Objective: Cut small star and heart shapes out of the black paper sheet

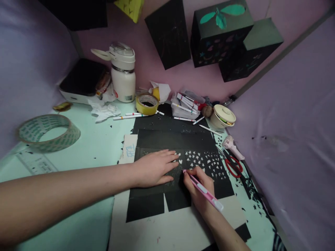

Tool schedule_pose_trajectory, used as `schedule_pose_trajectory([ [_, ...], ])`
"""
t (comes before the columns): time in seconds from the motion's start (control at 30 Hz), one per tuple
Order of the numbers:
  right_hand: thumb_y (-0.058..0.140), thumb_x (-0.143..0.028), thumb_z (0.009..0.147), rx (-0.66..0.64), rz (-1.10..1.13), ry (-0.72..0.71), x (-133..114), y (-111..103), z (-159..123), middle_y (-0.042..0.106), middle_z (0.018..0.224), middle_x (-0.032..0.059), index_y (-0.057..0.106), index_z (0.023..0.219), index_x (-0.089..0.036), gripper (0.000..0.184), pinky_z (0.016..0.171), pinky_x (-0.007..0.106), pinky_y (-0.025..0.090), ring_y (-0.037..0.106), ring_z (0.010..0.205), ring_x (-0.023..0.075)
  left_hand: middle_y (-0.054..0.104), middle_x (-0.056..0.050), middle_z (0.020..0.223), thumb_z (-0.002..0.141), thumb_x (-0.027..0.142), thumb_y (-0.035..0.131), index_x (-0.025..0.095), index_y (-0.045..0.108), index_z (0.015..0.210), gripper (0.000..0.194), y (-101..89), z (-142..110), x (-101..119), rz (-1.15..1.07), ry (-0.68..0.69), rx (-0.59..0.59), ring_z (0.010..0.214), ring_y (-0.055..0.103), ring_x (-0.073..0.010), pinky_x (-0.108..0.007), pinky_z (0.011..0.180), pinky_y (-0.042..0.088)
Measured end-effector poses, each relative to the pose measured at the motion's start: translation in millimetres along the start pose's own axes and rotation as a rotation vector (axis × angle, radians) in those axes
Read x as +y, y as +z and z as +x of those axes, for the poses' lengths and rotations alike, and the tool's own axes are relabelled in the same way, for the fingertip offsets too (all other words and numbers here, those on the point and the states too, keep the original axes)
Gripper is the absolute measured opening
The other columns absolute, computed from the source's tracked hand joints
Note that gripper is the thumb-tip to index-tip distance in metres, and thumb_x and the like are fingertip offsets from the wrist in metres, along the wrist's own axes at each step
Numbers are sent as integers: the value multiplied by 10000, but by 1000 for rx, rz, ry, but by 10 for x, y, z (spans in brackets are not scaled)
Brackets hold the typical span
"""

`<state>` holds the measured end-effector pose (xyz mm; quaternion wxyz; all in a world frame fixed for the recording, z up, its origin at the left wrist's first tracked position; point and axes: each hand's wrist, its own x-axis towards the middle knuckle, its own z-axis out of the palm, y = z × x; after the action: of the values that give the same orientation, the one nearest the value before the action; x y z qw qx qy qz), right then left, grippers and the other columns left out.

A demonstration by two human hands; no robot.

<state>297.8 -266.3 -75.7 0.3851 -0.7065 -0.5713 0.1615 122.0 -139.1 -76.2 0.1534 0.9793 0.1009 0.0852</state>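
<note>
A sheet of black cardboard (154, 205), with star, heart and triangle cutouts in it, lies on a pale grey board (146, 230). My left hand (157, 168) rests flat on the sheet, fingers stretched out and slightly apart. Just right of it, my right hand (200, 183) is closed around a pink craft knife (202, 189) with a pale end. The knife slants, its front end at the cardboard beside my left fingers. The blade itself is too small to make out.
Left stand a roll of wide tape (49, 134) and a white bottle (123, 78). Behind the sheet lie yellow tape (147, 104), white markers (184, 119) and a lidded bowl (222, 116). Right are red-handled scissors (233, 167), a pink glue gun (232, 146) and black scraps. Black boxes (220, 35) hang above.
</note>
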Motion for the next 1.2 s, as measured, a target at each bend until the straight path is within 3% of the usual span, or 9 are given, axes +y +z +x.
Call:
schedule_pose_trajectory([
  [0.27, 626, -339, 823, 5, 119, 140, 26, 2, 24, 478, 537, -50, 539, 636, -185, 257, 475, 212, 319, 404, 498, 99, 426, -139, 1456, 926, 428, 478, 124, 519, 1324, 503, 12, 6, 0, -4, 9, 11, 1364, 364, -299, -437, 1136, 277],
  [0.57, 621, -360, 836, -23, 181, 189, 35, -47, 37, 561, 596, -24, 578, 678, -184, 241, 509, 221, 359, 472, 547, 123, 432, -135, 1453, 923, 427, 481, 133, 523, 1321, 497, -14, -9, 10, -2, 12, 18, 1362, 368, -296, -437, 1129, 288],
  [1.2, 623, -353, 825, -50, 110, 142, 54, -54, 46, 513, 558, -36, 562, 664, -186, 240, 490, 218, 335, 439, 513, 113, 429, -146, 1452, 922, 435, 482, 122, 522, 1323, 510, -25, -5, 13, -7, 11, 6, 1361, 364, -308, -448, 1130, 288],
])
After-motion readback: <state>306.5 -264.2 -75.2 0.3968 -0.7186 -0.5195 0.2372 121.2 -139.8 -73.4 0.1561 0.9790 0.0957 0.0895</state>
